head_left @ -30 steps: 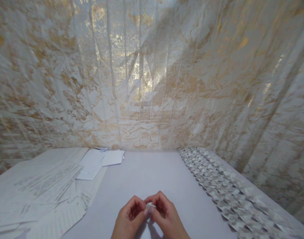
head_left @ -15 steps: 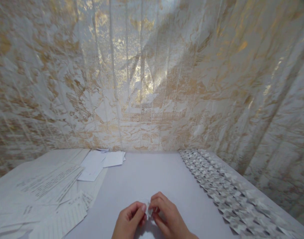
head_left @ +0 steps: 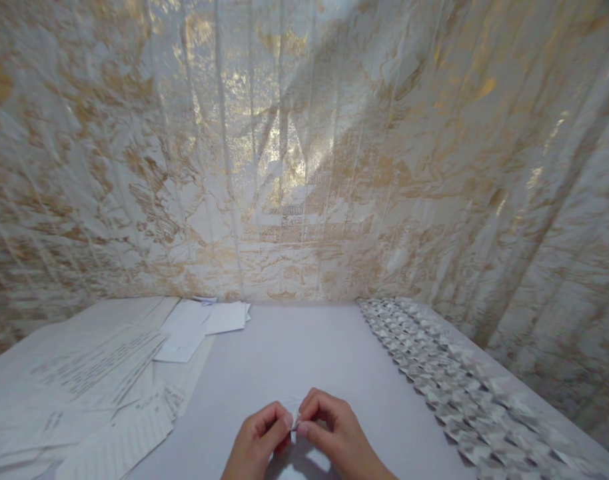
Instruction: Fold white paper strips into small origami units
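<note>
Close to the near edge of the white table, my left hand (head_left: 263,437) and my right hand (head_left: 332,430) meet fingertip to fingertip. Between them they pinch a small folded piece of white paper (head_left: 294,427), mostly covered by the fingers. Thumb and forefinger of each hand press on it from opposite sides. To the right lie long rows of small folded paper pieces (head_left: 449,387), grey and white with pointed tips. On the left are loose printed paper sheets and strips (head_left: 119,440).
Blank white paper slips (head_left: 227,318) lie at the back left, beside a larger white sheet (head_left: 182,337). A shiny gold and white patterned curtain (head_left: 294,167) hangs right behind the table (head_left: 304,347).
My right thumb and fingers have closed in on the paper, nearer to the left fingertips. Less of the paper shows now. The sheets and folded rows stay put.
</note>
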A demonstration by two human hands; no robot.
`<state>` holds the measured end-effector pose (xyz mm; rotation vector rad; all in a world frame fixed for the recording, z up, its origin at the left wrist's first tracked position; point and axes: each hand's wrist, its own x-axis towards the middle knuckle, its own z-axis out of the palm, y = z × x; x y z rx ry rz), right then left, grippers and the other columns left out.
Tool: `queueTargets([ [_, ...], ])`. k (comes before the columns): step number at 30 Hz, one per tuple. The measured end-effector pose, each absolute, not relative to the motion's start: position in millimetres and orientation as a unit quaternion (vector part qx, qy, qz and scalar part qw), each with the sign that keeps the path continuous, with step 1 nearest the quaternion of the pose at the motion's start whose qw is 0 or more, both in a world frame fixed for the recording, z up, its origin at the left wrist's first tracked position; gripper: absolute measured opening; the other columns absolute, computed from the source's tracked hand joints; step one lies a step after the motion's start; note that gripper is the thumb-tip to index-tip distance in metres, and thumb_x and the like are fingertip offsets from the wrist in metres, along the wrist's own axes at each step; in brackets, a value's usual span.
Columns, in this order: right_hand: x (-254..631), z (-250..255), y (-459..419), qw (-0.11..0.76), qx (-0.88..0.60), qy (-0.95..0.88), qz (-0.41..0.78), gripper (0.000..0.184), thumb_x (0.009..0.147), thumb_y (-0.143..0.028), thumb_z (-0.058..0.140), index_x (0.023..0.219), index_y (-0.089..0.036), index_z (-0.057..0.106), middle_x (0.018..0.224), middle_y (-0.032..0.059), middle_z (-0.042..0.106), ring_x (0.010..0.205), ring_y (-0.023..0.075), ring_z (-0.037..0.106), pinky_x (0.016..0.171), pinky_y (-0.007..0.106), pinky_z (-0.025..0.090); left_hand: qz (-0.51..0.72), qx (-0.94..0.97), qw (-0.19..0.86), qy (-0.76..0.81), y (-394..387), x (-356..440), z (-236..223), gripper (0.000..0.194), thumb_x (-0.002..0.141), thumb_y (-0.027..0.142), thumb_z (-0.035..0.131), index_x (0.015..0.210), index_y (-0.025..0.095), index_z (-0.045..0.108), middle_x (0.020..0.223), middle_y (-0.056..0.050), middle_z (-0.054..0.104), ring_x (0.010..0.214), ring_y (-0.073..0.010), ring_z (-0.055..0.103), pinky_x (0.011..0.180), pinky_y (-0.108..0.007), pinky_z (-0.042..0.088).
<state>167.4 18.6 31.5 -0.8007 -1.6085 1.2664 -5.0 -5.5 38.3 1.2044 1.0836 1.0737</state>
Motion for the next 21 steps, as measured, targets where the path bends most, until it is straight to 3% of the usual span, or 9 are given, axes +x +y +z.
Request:
queueTargets([
  [4, 164.5, 30.5, 18.3, 0.464, -0.311, -0.599, 0.574, 0.047, 0.075, -0.062, 0.082, 0.079, -0.021, 0.061, 0.071, -0.0042, 0.053, 0.066, 0.0143, 0.047, 0.066, 0.028, 0.036, 0.455, 0.525, 0.554, 0.458, -7.2, -0.9, 37.3, 0.066, 0.067, 0.087, 0.064, 0.061, 0.022, 0.052, 0.057, 0.007, 0.042, 0.06, -0.0142, 0.037, 0.06, -0.027, 0.028],
  [11, 163.3, 28.8, 19.0, 0.473, -0.285, -0.557, 0.619, 0.05, 0.072, -0.056, 0.088, 0.097, -0.025, 0.06, 0.074, -0.0064, 0.055, 0.064, 0.0116, 0.048, 0.062, 0.024, 0.033, 0.475, 0.524, 0.528, 0.469, -10.6, 2.7, 33.5, 0.06, 0.068, 0.079, 0.071, 0.062, 0.021, 0.057, 0.058, 0.008, 0.042, 0.059, -0.0136, 0.037, 0.059, -0.026, 0.029],
  [21, 169.8, 32.6, 19.6, 0.407, -0.296, -0.62, 0.602, 0.049, 0.083, -0.064, 0.074, 0.099, -0.02, 0.061, 0.061, -0.0081, 0.05, 0.055, 0.0107, 0.044, 0.058, 0.024, 0.033, 0.449, 0.536, 0.538, 0.471, -7.5, -3.7, 28.5, 0.064, 0.067, 0.082, 0.069, 0.062, 0.018, 0.062, 0.057, 0.006, 0.048, 0.06, -0.014, 0.039, 0.06, -0.027, 0.028],
])
